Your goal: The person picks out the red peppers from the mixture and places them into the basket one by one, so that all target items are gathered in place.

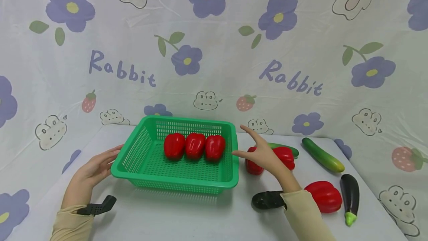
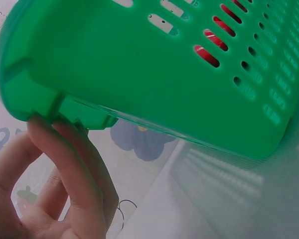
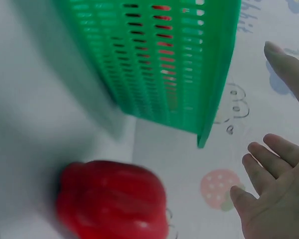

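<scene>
A green plastic basket [image 1: 180, 187] with slotted walls stands on the white table, holding three red bell peppers [image 1: 195, 146] in a row towards its right side. At the basket's left end, my left hand [image 1: 95, 168] touches the rim with its fingertips; the left wrist view shows these fingers [image 2: 70, 159] against the rim's underside, loosely bent. Beside the right rim is my right hand [image 1: 262, 153], thumb and fingers spread apart, holding nothing. In the right wrist view it is apart from the basket wall [image 3: 154, 64].
Right of the basket lie red bell peppers [image 1: 285, 158], partly behind the right hand, a green cucumber [image 1: 322, 155], another long green vegetable [image 1: 291, 148], an eggplant [image 1: 350, 194] and a further pepper [image 1: 324, 196] by the right sleeve. A patterned cloth [image 1: 214, 73] hangs behind.
</scene>
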The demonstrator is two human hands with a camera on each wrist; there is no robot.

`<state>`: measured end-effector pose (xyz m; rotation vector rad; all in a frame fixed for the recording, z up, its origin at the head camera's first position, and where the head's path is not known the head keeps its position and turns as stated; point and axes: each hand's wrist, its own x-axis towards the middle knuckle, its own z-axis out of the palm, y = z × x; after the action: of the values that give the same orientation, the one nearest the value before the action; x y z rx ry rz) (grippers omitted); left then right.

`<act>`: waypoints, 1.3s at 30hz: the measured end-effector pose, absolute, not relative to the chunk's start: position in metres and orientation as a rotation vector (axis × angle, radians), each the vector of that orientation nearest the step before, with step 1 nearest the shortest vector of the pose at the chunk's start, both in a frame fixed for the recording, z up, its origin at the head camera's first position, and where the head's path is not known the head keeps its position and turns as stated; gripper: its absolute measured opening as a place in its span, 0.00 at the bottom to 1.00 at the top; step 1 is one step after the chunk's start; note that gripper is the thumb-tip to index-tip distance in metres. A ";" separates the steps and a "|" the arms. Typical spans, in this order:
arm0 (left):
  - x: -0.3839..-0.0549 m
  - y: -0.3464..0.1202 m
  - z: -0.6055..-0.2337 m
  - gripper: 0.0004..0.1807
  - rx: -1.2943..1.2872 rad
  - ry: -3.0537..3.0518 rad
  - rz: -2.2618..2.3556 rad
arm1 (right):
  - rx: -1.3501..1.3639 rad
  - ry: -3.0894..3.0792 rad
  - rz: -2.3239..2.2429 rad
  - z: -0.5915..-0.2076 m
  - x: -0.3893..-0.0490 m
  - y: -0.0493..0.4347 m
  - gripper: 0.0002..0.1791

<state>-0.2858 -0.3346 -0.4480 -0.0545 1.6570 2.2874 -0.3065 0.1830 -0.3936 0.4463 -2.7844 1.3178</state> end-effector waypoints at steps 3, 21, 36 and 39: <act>-0.286 -0.335 -0.448 0.15 -0.061 1.661 2.286 | 0.430 -2.770 1.354 -0.400 -0.305 0.189 0.51; -0.285 -0.335 -0.448 0.15 -0.069 1.620 2.311 | 0.265 -2.774 1.369 -0.443 -0.301 0.221 0.52; -0.287 -0.337 -0.451 0.17 0.003 1.648 2.288 | 0.213 -2.793 1.355 -0.457 -0.300 0.229 0.54; -0.287 -0.336 -0.451 0.17 -0.005 1.652 2.286 | 0.210 -2.794 1.359 -0.458 -0.300 0.229 0.54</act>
<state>-0.2870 -0.3363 -0.4515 -0.0052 1.6515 2.2859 -0.2999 0.2292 -0.4580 0.2101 -2.7941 1.3590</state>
